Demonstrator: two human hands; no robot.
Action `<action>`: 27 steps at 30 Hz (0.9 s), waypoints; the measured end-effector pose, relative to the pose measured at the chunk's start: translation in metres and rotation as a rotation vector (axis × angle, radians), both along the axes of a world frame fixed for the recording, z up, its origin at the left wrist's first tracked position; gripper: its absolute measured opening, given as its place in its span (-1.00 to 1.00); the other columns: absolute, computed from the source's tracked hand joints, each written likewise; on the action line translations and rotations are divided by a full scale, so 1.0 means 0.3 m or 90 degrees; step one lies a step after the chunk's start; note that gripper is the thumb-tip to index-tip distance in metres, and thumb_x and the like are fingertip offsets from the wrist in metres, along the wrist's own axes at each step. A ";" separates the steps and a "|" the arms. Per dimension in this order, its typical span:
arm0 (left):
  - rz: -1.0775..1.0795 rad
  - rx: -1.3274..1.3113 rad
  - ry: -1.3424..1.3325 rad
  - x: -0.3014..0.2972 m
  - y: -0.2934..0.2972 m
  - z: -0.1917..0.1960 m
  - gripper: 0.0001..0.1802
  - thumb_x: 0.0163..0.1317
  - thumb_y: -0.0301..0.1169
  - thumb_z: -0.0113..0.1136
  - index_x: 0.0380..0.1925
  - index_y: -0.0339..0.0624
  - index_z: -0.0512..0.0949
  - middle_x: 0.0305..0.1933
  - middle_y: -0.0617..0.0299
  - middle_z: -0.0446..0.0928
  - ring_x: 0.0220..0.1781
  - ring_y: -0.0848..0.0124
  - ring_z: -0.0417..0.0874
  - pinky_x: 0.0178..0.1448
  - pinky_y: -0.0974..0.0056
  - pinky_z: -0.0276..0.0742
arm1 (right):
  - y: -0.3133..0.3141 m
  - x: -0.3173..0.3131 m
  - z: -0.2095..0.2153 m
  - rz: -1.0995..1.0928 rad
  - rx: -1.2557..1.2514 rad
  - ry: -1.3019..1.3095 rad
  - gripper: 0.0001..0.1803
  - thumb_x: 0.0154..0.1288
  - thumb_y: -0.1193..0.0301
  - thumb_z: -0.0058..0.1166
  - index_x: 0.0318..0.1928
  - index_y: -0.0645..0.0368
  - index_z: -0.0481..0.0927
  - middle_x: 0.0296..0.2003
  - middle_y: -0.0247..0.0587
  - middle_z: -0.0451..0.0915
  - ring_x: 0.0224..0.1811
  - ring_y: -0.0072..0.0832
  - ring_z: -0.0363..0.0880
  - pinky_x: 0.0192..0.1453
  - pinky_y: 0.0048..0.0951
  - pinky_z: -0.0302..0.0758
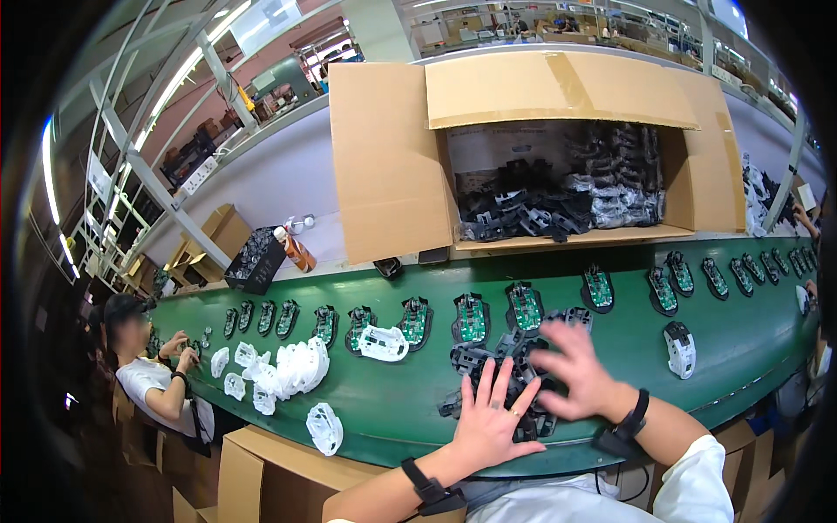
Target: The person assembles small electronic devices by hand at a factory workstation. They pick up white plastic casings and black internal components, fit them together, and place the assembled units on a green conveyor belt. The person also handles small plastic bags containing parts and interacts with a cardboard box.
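Observation:
A heap of dark grey plastic mouse parts [471, 359] lies near the front edge of the green work surface. My left hand [499, 420] rests on the heap's near side with its fingers stretched out. On the heap's right side is my right hand [577, 370], slightly blurred, fingers spread and curved over the parts. Neither hand grips anything that I can see. Just beyond the heap, mouse bases with green circuit boards [472, 317] stand in a row. A white and grey mouse shell [680, 350] sits apart to the right.
White mouse shells [298, 368] are piled at left, and one shell [384, 343] leans over the board row. An open cardboard box [558, 87] of dark parts stands behind the green surface [401, 383]. At far left, a person [161, 383] handles small parts beside a black bin [255, 261].

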State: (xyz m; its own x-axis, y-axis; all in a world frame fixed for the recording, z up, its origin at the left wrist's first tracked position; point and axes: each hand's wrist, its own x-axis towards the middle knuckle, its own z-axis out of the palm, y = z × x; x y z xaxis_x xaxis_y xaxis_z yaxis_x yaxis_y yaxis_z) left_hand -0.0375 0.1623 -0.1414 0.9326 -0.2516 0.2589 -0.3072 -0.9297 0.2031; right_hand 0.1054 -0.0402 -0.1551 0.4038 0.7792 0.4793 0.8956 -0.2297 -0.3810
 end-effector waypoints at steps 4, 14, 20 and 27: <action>-0.008 0.050 0.046 0.043 0.011 0.010 -0.09 -0.03 0.28 0.41 0.37 0.30 0.46 0.56 -0.20 0.12 0.56 -0.32 0.13 0.33 -0.45 0.33 | -0.074 0.123 0.017 -0.097 -0.098 0.029 -0.13 0.16 -0.11 0.32 0.38 0.08 0.44 0.47 0.24 0.19 0.53 0.27 0.08 0.52 0.36 0.03; -0.054 -0.025 -0.013 -0.055 0.252 -0.002 -0.20 -0.06 0.10 0.54 0.23 0.14 0.57 0.40 -0.21 0.35 0.46 -0.25 0.34 0.44 -0.10 0.43 | 0.043 -0.196 0.009 0.085 -0.197 0.077 0.23 -0.02 -0.44 0.28 0.54 -0.05 0.20 0.50 0.55 -0.11 0.53 0.51 -0.08 0.45 0.57 -0.02; -0.015 0.004 -0.023 -0.134 0.497 0.032 -0.16 -0.08 0.11 0.56 0.23 0.08 0.57 0.40 -0.20 0.35 0.42 -0.25 0.39 0.41 -0.11 0.47 | 0.346 -0.278 -0.040 0.147 -0.167 0.082 0.04 0.21 -0.27 0.22 0.54 -0.03 0.18 0.54 0.49 -0.20 0.59 0.42 -0.19 0.48 0.51 -0.03; 0.142 0.090 -0.060 -0.205 0.796 0.054 0.09 -0.17 0.19 0.59 0.34 -0.14 0.41 0.39 -0.17 0.36 0.37 -0.22 0.45 0.43 -0.13 0.42 | 0.747 -0.295 -0.049 0.189 -0.085 0.068 -0.01 0.22 -0.13 0.26 0.52 0.09 0.21 0.55 0.42 -0.18 0.60 0.35 -0.17 0.52 0.43 -0.05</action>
